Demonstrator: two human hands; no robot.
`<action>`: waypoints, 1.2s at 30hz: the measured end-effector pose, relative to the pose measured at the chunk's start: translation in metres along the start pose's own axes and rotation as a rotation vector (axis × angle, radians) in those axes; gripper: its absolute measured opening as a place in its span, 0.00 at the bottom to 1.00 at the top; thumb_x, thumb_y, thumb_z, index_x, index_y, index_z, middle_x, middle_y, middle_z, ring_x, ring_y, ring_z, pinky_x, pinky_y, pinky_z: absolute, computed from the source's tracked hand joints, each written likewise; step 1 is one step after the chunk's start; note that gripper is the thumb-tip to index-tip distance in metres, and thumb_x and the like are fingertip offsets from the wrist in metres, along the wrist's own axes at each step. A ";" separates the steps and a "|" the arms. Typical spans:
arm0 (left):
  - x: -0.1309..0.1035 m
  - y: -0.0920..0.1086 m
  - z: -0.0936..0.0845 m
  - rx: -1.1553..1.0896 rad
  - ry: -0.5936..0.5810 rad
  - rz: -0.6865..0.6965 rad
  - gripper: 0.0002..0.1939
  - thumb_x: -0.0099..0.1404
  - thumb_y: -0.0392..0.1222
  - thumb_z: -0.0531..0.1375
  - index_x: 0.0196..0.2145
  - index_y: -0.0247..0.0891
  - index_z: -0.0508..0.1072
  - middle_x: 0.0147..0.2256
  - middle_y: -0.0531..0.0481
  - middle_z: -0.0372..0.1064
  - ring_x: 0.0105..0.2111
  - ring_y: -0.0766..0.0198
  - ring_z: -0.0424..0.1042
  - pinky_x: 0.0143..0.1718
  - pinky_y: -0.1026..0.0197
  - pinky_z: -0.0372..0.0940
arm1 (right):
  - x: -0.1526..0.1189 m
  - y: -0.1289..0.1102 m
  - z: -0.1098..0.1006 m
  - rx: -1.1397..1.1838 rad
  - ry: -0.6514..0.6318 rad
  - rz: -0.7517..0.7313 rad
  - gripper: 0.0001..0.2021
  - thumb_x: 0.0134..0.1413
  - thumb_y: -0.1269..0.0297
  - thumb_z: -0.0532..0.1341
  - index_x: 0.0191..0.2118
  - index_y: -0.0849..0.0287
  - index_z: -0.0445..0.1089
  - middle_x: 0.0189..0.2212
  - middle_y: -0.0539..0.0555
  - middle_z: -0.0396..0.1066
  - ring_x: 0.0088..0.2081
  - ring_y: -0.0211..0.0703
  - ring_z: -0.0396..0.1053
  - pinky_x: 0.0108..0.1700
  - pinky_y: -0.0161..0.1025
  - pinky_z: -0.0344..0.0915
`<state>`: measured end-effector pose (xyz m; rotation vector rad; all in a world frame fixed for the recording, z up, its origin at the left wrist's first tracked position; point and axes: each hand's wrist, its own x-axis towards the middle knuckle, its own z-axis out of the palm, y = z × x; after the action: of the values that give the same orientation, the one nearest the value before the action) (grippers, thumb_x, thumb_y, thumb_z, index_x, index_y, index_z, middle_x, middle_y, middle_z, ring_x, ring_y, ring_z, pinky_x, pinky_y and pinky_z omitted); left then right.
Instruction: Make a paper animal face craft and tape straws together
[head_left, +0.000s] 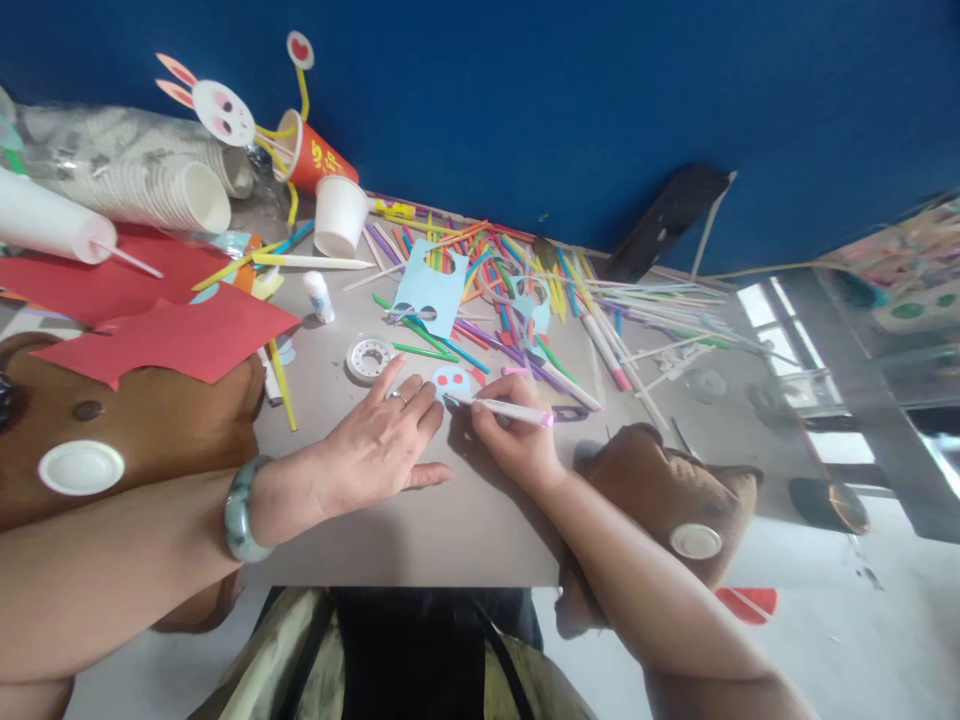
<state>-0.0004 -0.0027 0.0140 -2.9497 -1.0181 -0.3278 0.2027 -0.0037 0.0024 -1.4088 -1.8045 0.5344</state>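
Observation:
My right hand (517,440) grips a white and pink marker pen (517,411), its tip pointing left at a small light-blue paper cutout (452,383) with red spots. Flat on the table beside that cutout lies my left hand (394,435), fingers stretched and thumb apart, with a ring on one finger. Its fingertips reach the near left side of the cutout; whether they press on it I cannot tell. A roll of tape (370,359) sits just beyond the left hand. A pink pen cap (515,371) appears to lie beyond the right hand.
Coloured straws (517,345) and a cut light-blue sheet (431,285) cover the table's back. Left are red paper (180,335), a glue stick (319,297), a white paper cup (340,215) and stacked cups (172,195). Brown cushions (165,440) flank both arms. A blue wall (480,100) rises behind.

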 end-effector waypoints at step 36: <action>0.000 -0.002 -0.002 0.030 -0.038 0.012 0.30 0.67 0.61 0.54 0.47 0.28 0.72 0.45 0.36 0.70 0.51 0.44 0.66 0.64 0.35 0.45 | 0.001 -0.001 -0.001 0.005 -0.034 0.019 0.05 0.50 0.70 0.59 0.27 0.55 0.63 0.17 0.45 0.65 0.20 0.35 0.61 0.26 0.35 0.59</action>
<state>-0.0016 -0.0016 0.0155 -2.9447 -0.9999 -0.2556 0.2023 -0.0036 0.0038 -1.4225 -1.8169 0.5757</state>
